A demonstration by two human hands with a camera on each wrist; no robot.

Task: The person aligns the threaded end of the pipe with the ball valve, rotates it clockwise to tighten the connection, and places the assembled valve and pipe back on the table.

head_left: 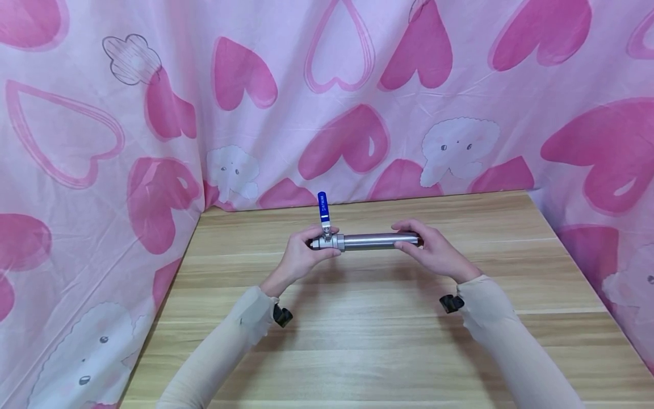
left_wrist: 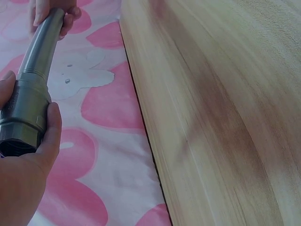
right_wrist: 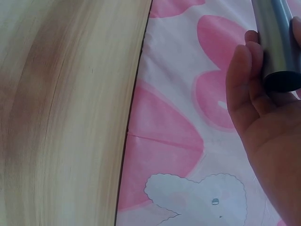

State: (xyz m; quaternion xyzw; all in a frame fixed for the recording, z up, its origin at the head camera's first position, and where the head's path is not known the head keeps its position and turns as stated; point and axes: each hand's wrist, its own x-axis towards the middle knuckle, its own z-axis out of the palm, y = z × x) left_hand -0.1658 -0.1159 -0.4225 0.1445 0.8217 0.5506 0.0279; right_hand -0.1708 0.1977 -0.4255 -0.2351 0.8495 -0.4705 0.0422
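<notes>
A ball valve [head_left: 329, 242] with a blue lever handle [head_left: 323, 207] is joined to a straight steel pipe [head_left: 370, 241]. Both are held level above the table, the lever pointing away toward the curtain. My left hand [head_left: 298, 255] grips the valve body at the left end, thumb on the near side. Around the pipe's right end my right hand [head_left: 431, 250] curls its thumb and fingers. In the left wrist view the valve's open hex end [left_wrist: 21, 143] faces the palm. The right wrist view shows the pipe's dark open end [right_wrist: 282, 81] by the right palm.
A wood-grain table [head_left: 368, 341] lies beneath the hands. Pink curtain [head_left: 286, 142] with hearts and cartoon figures hangs behind it and along both sides. Each sleeve cuff carries a small black wrist mount [head_left: 452, 303].
</notes>
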